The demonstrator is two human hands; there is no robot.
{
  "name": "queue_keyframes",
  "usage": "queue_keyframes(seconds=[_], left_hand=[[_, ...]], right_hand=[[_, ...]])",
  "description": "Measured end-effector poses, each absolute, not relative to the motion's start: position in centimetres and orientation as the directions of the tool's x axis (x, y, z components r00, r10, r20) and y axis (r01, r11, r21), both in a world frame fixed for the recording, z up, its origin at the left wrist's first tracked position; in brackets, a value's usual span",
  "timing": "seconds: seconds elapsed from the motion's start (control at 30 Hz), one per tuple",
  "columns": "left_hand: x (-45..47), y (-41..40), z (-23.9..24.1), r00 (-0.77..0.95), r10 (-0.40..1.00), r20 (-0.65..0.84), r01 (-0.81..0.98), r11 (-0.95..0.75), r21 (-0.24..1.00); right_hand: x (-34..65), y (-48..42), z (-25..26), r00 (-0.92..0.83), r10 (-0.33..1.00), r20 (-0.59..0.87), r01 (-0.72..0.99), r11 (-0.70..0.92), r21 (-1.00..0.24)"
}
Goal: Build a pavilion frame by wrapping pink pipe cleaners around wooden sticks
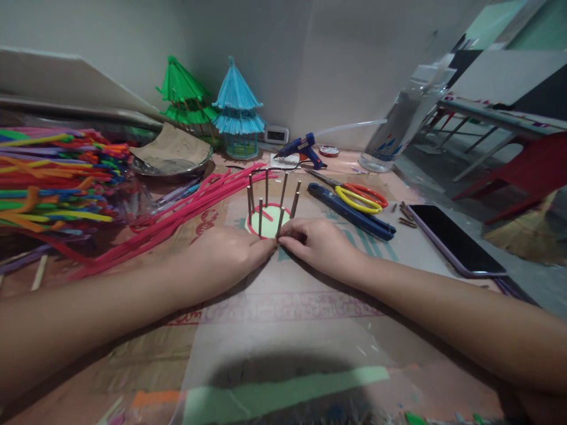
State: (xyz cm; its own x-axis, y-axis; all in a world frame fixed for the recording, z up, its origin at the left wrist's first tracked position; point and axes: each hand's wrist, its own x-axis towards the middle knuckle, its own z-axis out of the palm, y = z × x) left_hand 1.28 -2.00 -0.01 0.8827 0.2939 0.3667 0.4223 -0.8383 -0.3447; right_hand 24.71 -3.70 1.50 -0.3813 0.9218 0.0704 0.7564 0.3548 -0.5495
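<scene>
A small round base (274,216), pale green with a pink pipe cleaner (258,235) along its rim, has several thin brown sticks (260,217) standing upright around it. A piece of pink also lies across its top. At the base's front edge the fingertips of both hands meet. My left hand (224,254) is closed, its fingers pressed together just left of the front right stick. With thumb and forefinger, my right hand (321,243) pinches at the foot of that stick. What lies between the fingertips is too small and covered to make out.
Pink pipe cleaners (177,215) lie left, near a multicoloured bundle (53,177). Behind stand green (183,88) and blue (239,112) pagoda models, a glue gun (303,150) and a clear bottle (390,130). Right are scissors (358,198), a dark blue tool (349,212) and a phone (456,239).
</scene>
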Motion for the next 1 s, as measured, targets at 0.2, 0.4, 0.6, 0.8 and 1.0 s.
queue_keyframes(seconds=[0.2,0.4,0.6,0.8,1.0], left_hand=[[1.4,-2.0,0.0,0.879,0.237,0.413,0.407,-0.824,-0.394],[1.4,-1.9,-0.1,0.867,0.211,0.452,0.401,-0.834,-0.38],[1.5,-1.9,-0.2,0.866,0.215,0.452,0.405,-0.833,-0.378],[1.7,-2.1,0.4,0.808,0.367,0.46,0.525,-0.803,-0.282],[2.4,-1.8,0.7,0.677,0.649,0.346,0.699,-0.714,-0.031]], right_hand=[[24.7,-3.7,1.7,-0.379,0.923,0.063,0.777,0.354,-0.52],[24.8,-3.5,1.7,-0.414,0.906,0.092,0.777,0.404,-0.483],[24.9,-3.3,1.5,-0.421,0.9,0.111,0.791,0.425,-0.44],[25.0,-3.4,1.1,-0.439,0.887,0.141,0.768,0.452,-0.454],[26.0,-4.1,1.1,-0.397,0.9,0.178,0.782,0.434,-0.448]])
